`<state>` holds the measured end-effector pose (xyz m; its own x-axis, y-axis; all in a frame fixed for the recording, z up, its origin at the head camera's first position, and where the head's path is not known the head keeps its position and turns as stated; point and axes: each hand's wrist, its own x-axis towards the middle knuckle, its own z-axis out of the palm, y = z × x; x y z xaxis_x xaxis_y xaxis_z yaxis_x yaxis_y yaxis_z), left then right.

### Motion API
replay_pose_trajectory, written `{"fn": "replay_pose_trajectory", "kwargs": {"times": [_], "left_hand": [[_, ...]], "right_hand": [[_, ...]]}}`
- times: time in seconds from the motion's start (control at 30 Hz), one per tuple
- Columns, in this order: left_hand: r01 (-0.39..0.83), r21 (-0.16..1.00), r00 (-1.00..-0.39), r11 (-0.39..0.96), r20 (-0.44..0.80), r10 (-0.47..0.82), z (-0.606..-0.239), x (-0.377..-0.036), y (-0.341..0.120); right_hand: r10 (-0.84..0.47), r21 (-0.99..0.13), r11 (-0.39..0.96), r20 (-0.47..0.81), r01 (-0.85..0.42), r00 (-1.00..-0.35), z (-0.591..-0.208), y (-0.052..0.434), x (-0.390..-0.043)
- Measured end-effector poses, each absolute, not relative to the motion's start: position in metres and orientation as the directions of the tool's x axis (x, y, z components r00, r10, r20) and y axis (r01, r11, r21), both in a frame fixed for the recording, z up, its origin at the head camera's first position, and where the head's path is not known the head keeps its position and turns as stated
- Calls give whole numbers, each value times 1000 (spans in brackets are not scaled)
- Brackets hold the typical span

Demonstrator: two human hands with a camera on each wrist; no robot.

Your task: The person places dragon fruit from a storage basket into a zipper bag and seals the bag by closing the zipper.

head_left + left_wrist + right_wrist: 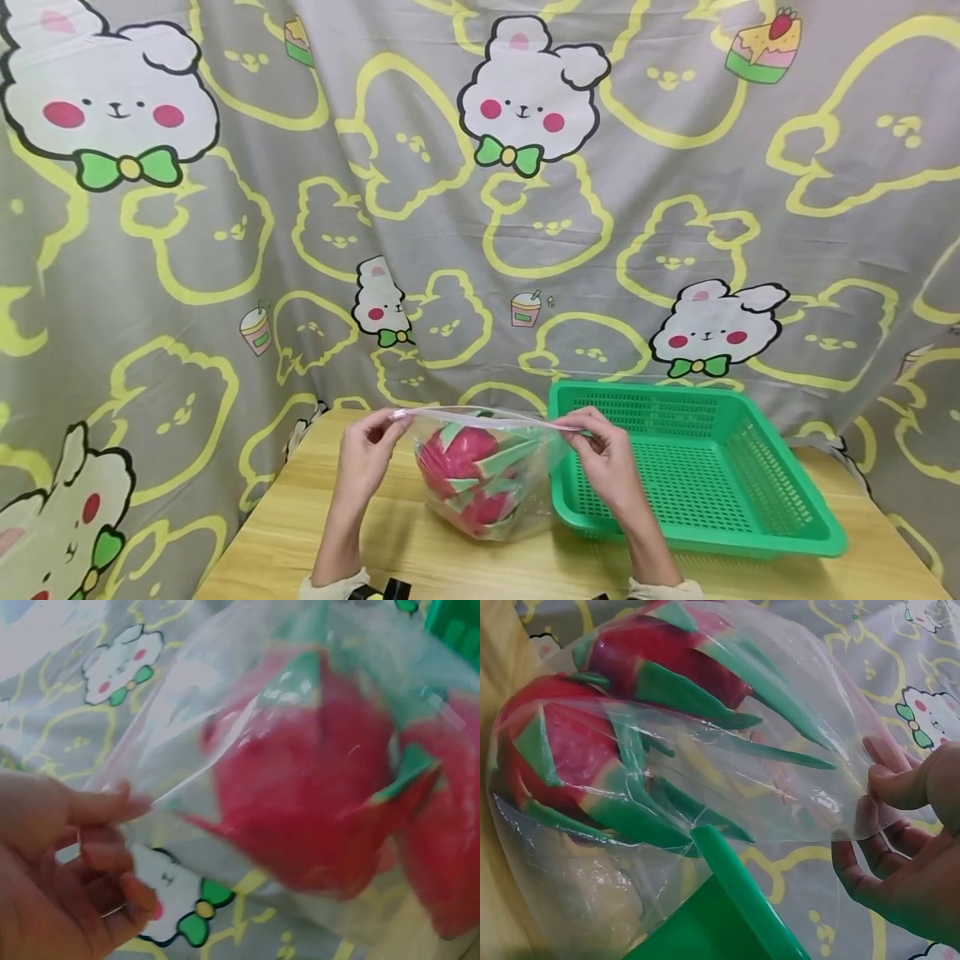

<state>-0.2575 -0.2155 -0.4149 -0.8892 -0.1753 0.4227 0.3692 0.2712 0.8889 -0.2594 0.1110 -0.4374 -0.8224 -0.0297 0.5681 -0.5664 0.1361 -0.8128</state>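
green basket, wooden table, bunny-print cloth

1. left wrist view: dragon fruits blurred, the right one cut off by the frame edge.
2. we can't see the basket beyond one corner in the right wrist view.
3. head view: forearms cut off at the bottom edge.

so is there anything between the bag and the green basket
Nothing visible. The bag with the dragon fruit sits right beside the green basket, held at its top edge by the left hand and right hand.
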Motion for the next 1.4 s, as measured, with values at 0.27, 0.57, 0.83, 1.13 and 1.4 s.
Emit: {"fn": "replay_pose_trajectory", "kwargs": {"times": [0.27,0.57,0.83,1.13,1.4], "left_hand": [[331,944,-934,12,325,150,-411,-252,-229],[205,960,-962,-189,233,139,-410,-256,-222],[134,963,-983,-234,159,92,-409,-254,-222],[63,948,-979,-312,119,165,-413,-254,-228],[42,923,-989,-384,93,116,-416,-259,-224]], "right_hand": [[-30,-797,147,589,-586,-808,-437,110,-261],[37,-763,255,621,-593,-783,-438,111,-261],[-73,-537,575,718,-617,-692,-426,99,-254],[-195,-325,696,772,-640,-605,-407,72,-258],[-242,-250,674,815,-695,-527,-409,82,-274]]}}
